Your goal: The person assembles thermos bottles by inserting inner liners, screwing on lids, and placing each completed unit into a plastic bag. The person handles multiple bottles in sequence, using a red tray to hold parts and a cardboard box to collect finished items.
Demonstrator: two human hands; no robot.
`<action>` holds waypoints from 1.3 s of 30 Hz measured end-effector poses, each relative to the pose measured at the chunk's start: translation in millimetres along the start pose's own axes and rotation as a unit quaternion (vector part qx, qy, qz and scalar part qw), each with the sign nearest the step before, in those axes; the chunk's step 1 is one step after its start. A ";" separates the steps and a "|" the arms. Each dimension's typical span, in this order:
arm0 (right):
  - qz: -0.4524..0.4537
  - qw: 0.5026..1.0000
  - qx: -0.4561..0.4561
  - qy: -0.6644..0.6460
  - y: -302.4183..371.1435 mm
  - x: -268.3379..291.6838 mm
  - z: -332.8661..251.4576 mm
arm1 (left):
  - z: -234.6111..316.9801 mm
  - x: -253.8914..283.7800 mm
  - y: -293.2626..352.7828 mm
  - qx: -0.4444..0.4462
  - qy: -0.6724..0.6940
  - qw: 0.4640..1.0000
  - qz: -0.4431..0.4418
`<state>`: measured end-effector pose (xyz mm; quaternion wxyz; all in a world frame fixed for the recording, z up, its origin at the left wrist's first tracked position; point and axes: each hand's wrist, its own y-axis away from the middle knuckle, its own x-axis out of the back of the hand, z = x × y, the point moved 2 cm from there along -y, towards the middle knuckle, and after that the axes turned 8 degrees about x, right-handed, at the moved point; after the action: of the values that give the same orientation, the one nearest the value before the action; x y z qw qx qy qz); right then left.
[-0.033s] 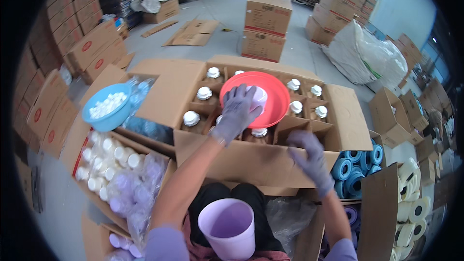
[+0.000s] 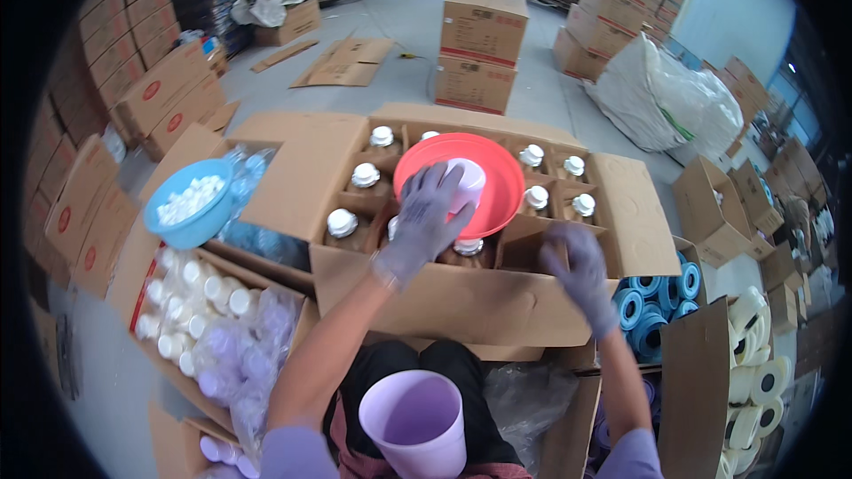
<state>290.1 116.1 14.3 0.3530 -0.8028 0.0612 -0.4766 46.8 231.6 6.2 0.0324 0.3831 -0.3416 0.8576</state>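
My left hand (image 2: 426,217), in a grey glove, has its fingers around a light purple cup-shaped piece (image 2: 468,182). That piece sits inside a red round basin (image 2: 504,186), which rests on top of a divided cardboard carton (image 2: 444,297). My gloved right hand (image 2: 581,270) is over the carton's front right compartments, fingers loosely bent and slightly blurred, with nothing visible in them. White-capped bottles (image 2: 365,176) stand in several compartments around the basin. Between my legs is a light purple bucket (image 2: 413,426), its inside showing no contents.
To the left, a blue basin (image 2: 191,213) holds small white pieces, above a box of white bottles or caps (image 2: 182,302) and bagged purple pieces (image 2: 244,346). Blue rings (image 2: 643,310) and cream rings (image 2: 763,381) fill boxes at right. Stacked cartons (image 2: 479,49) stand beyond.
My right hand has shifted slightly right, its fingers now more bent. My left hand stays at the purple piece. The whole view has shifted a little.
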 end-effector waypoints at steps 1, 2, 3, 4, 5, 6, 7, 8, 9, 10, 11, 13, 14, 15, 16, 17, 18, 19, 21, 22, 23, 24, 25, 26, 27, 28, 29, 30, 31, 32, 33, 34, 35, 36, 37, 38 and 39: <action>0.050 0.996 -0.013 0.072 -5.1 6.8 44.1 | 17.0 7.0 14.5 -0.024 0.046 0.998 0.020; 0.044 0.992 -0.050 0.107 -6.6 11.0 97.2 | 29.1 12.5 32.2 -0.040 0.077 0.996 0.009; 0.019 0.979 -0.127 0.161 -7.8 8.5 137.4 | 38.7 17.4 51.3 -0.052 0.106 0.993 -0.002; -0.041 0.966 -0.189 0.170 -4.2 1.3 166.2 | 48.6 22.0 68.4 -0.058 0.128 0.990 -0.030; -0.100 0.947 -0.248 0.176 -1.3 -5.6 190.2 | 54.9 22.5 82.5 -0.063 0.149 0.985 -0.055; -0.160 0.923 -0.301 0.176 1.1 -15.5 207.0 | 56.3 19.2 95.3 -0.043 0.163 0.982 -0.080; -0.161 0.924 -0.298 0.176 0.3 -24.6 217.1 | 57.6 18.2 107.2 -0.021 0.174 0.979 -0.103; -0.160 0.926 -0.293 0.175 -8.2 -30.0 219.2 | 58.0 18.0 113.4 0.000 0.183 0.975 -0.123; -0.158 0.928 -0.289 0.176 -14.2 -29.2 221.3 | 57.6 16.5 116.8 0.010 0.195 0.971 -0.135; -0.133 0.936 -0.276 0.176 -15.3 -20.7 222.5 | 57.7 14.3 117.6 0.019 0.208 0.967 -0.147; -0.106 0.942 -0.265 0.176 -12.5 -7.4 222.7 | 57.8 11.3 116.6 0.026 0.223 0.961 -0.159; -0.016 0.960 -0.205 0.191 -22.2 27.6 206.2 | 59.0 6.9 106.3 0.072 0.282 0.938 -0.189; 0.045 0.971 -0.145 0.186 -39.7 48.1 178.6 | 60.2 8.5 101.7 0.099 0.305 0.925 -0.205; 0.057 0.974 -0.123 0.179 -59.6 72.6 131.9 | 56.7 -0.2 97.4 0.165 0.406 0.871 -0.222; 0.105 0.976 -0.036 0.189 -66.6 97.3 100.8 | 57.8 -15.7 89.5 0.221 0.502 0.801 -0.239; 0.122 0.970 0.025 0.209 -73.6 114.1 61.6 | 60.0 -23.9 82.2 0.278 0.587 0.719 -0.247; 0.133 0.968 0.061 0.202 -76.7 125.2 28.7 | 66.2 -22.0 71.1 0.320 0.621 0.672 -0.244; 0.140 0.965 0.095 0.199 -74.0 136.1 -3.2 | 73.8 -19.9 57.5 0.359 0.655 0.619 -0.242; 0.151 0.961 0.156 0.169 -58.8 141.2 -51.7 | 77.1 -10.7 42.5 0.366 0.721 0.536 -0.242; 0.152 0.961 0.179 0.149 -44.4 140.3 -70.8 | 74.5 -9.4 38.9 0.333 0.755 0.506 -0.251; 0.146 0.962 0.194 0.126 -27.8 127.1 -84.5 | 63.7 -3.1 40.3 0.307 0.782 0.482 -0.249; 0.165 0.963 0.202 0.063 -8.3 110.2 -93.3 | 49.9 3.0 41.5 0.163 0.808 0.460 -0.329; 0.148 0.949 0.260 0.096 9.9 95.9 -104.5 | 48.5 15.7 44.3 0.201 0.789 0.503 -0.289; 0.135 0.943 0.292 0.087 25.1 75.8 -117.0 | 45.8 30.5 48.7 0.242 0.763 0.547 -0.244; 0.129 0.936 0.317 0.082 40.0 53.0 -127.6 | 27.4 41.7 52.7 0.273 0.756 0.551 -0.225; 0.084 0.937 0.339 0.021 47.4 42.5 -139.7 | 6.5 51.8 58.8 0.304 0.747 0.554 -0.205; 0.027 0.948 0.307 -0.075 55.3 32.8 -141.4 | -2.8 69.1 63.9 0.259 0.694 0.653 -0.156; -0.032 0.947 0.272 -0.168 66.4 22.6 -138.2 | -2.7 87.7 68.8 0.209 0.629 0.741 -0.109; -0.054 0.956 0.183 -0.222 84.0 16.3 -136.6 | -0.2 108.8 79.0 0.215 0.566 0.788 -0.114; -0.050 0.954 0.068 -0.287 107.6 1.4 -133.6 | 5.3 123.2 93.0 0.218 0.493 0.833 -0.129; -0.051 0.952 0.010 -0.302 123.9 -3.3 -136.6 | 9.8 129.3 108.7 0.216 0.424 0.868 -0.146; -0.050 0.945 -0.047 -0.320 140.2 -8.9 -140.3 | 12.0 136.2 128.0 0.213 0.346 0.899 -0.162; -0.079 0.944 -0.028 -0.320 166.9 -18.0 -142.2 | 6.9 143.9 156.2 0.204 0.359 0.898 -0.151; -0.109 0.942 -0.011 -0.318 197.8 -23.9 -146.6 | 2.5 150.9 191.5 0.194 0.373 0.896 -0.142; -0.134 0.932 -0.002 -0.337 227.2 -25.7 -158.8 | 5.1 161.1 234.4 0.262 0.403 0.869 -0.114; -0.159 0.923 0.004 -0.351 255.4 -27.4 -172.7 | 9.6 166.4 273.3 0.325 0.434 0.836 -0.087; -0.166 0.933 0.027 -0.319 281.6 -28.3 -188.3 | 23.6 172.7 290.7 0.157 0.239 0.957 -0.043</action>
<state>189.7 -176.7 -126.3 0.2910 -0.9017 -0.2016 -0.2482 -152.1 -40.6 -28.5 0.0895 0.1817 -0.1681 0.9647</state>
